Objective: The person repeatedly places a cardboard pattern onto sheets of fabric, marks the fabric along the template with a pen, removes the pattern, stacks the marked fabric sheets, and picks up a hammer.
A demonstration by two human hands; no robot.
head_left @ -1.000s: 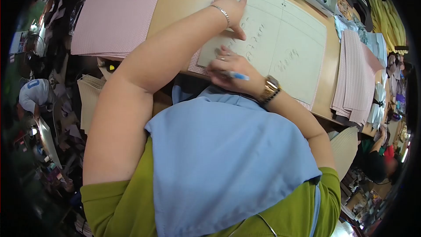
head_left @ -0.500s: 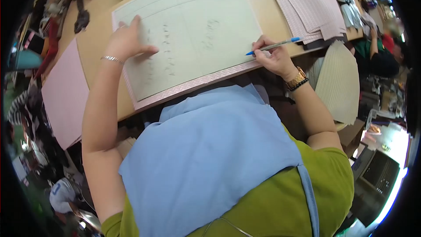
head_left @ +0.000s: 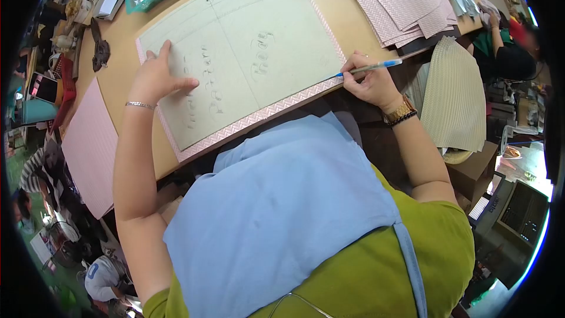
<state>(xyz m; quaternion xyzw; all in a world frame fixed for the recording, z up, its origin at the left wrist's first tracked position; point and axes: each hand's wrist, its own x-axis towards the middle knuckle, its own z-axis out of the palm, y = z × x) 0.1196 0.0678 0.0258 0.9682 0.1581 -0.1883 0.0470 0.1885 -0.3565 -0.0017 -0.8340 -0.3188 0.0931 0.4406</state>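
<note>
A large pale card pattern [head_left: 235, 41] with handwriting, including the word "Body", lies over a pink woven-patterned sheet [head_left: 265, 110] on the table. The pink sheet shows as a border along the card's edges. My left hand [head_left: 158, 76] rests on the card's left part, fingers apart, thumb and forefinger stretched out. In my right hand [head_left: 371, 85] is a blue-capped ballpoint pen [head_left: 376, 66], held in a writing grip. Its blue tip is down at the card's lower right edge, close to the pink border; whether it touches is too small to tell.
More pink patterned sheets [head_left: 400, 0] are stacked at the table's upper right. A teal tray [head_left: 138, 0] with clear-wrapped contents stands at the back. Pink sheeting [head_left: 91, 147] overhangs on the left, and a ribbed cream sheet [head_left: 456, 100] sits right. Other people work nearby.
The view has shifted, so the card appears further left and its writing is sharper. My right hand with the pen has stayed near the card's right corner; my left hand still lies on the card.
</note>
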